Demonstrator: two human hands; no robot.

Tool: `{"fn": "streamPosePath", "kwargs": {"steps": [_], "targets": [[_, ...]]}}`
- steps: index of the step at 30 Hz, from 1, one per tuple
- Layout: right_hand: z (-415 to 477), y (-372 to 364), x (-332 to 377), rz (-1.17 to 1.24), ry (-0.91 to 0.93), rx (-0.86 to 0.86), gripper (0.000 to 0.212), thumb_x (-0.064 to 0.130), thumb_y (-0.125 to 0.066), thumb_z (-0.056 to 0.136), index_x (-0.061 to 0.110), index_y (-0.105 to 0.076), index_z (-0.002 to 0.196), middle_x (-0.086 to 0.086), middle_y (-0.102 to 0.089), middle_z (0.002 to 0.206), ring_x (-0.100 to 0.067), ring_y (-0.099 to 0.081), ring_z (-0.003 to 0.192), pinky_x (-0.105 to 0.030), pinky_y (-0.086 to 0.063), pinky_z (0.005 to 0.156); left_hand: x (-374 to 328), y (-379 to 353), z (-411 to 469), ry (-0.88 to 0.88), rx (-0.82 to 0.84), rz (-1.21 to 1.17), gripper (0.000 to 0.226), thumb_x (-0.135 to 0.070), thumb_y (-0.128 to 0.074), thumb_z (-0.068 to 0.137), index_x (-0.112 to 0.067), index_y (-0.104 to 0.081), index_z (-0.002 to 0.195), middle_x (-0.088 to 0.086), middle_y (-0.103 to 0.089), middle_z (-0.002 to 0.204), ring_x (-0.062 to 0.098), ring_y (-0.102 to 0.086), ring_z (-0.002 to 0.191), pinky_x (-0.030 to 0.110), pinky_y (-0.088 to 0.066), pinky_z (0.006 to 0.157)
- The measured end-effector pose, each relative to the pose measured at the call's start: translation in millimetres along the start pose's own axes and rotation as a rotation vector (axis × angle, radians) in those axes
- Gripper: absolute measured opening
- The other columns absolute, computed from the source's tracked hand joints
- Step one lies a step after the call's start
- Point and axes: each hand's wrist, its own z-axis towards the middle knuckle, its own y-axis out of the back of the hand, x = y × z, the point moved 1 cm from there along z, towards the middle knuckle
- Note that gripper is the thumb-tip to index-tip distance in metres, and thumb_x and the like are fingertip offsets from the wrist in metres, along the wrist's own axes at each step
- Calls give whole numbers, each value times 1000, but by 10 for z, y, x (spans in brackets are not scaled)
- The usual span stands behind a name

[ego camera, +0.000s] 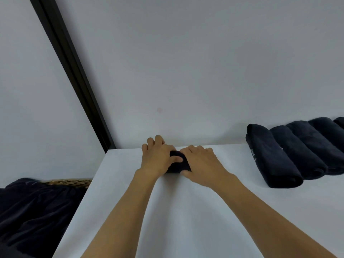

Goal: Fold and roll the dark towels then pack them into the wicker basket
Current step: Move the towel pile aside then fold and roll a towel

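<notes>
A dark towel roll (pixel 178 162) lies near the far edge of the white table (pixel 167 211), mostly covered by both hands. My left hand (pixel 157 156) curls over its left end, thumb pressed on the top. My right hand (pixel 200 162) wraps over its right end, thumb under the near side. Several finished dark towel rolls (pixel 290 155) lie side by side at the table's far right. The wicker basket (pixel 68 182) shows only its rim, low on the left beside the table, with loose dark towels (pixel 33 211) heaped over it.
A white wall rises directly behind the table's far edge. A black vertical frame (pixel 74 77) runs diagonally at the left. The table's left edge drops off toward the basket.
</notes>
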Motion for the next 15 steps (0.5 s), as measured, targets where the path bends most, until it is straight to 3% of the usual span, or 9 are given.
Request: {"fn": "streamPosePath", "kwargs": {"steps": [2,4,7,11,15], "targets": [[55,-26,-4,-62,-46,35,47,37,-61,86,18,-46,127,-1,-56,118,-26,-54,104,-39,-39,84,-72,-65,-60,118,-197,-117,38,-47,-63,88,-22,-62,117,3,-39,118,23,-36,110,31,-41,86],[130,8,-26,55,-153,58,42,38,-63,85,17,-48,119,-2,-60,109,-26,-59,97,-39,-44,81,-185,-135,-200,238,-296,-313,36,-35,-62,92,-16,-53,121,5,-41,119,24,-45,109,32,-47,76],[122,92,-137,313,-334,151,36,35,-63,84,17,-49,112,-3,-63,101,-23,-61,88,-36,-51,76,-430,-302,-375,323,-191,-612,46,-34,-50,99,-18,-36,138,9,-42,131,26,-57,102,27,-40,77],[-91,212,-365,457,-447,207,27,29,-54,90,16,-50,114,-3,-62,103,-20,-59,90,-28,-47,70,-824,-391,-391,252,-109,-746,50,-32,-37,103,-23,-26,151,7,-34,146,24,-53,117,24,-33,87],[-363,281,-708,279,-515,164,13,32,-50,93,19,-52,92,-1,-59,93,-21,-58,86,-27,-40,62,-1239,-450,-326,129,3,-839,53,-23,-37,101,-20,-25,153,4,-28,152,19,-42,131,21,-30,97]]}}
